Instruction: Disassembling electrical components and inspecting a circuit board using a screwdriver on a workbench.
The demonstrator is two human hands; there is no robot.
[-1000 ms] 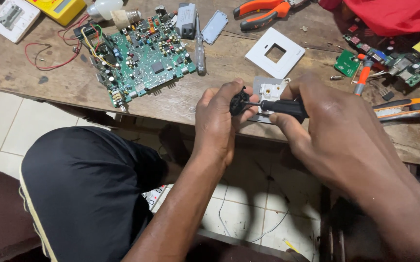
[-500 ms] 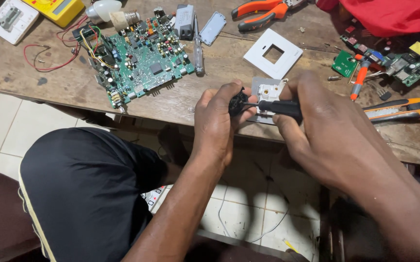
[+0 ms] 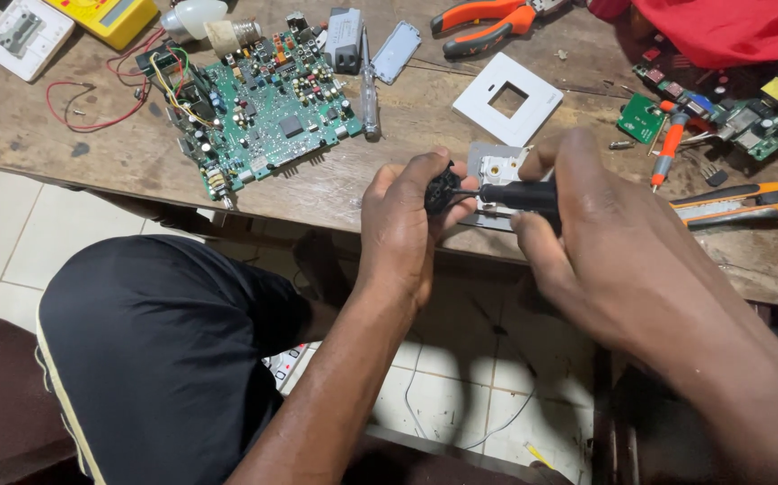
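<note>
A small black round part is pinched in the fingers of the left hand, held just above the near edge of a worn wooden workbench; the right hand is closed around the black handle of a screwdriver, whose tip meets the part from the right. Directly behind the two hands lies a grey switch module, partly hidden by them; beyond it sits a white square faceplate with a square cut-out. To the left, a large green circuit board rests flat on the bench, with a red wire looping beside it and a clear-handled tester screwdriver at its right edge. Orange-handled pliers lie at the far side; an orange and black utility knife lies right of the right hand; smaller green boards crowd the right corner.
</note>
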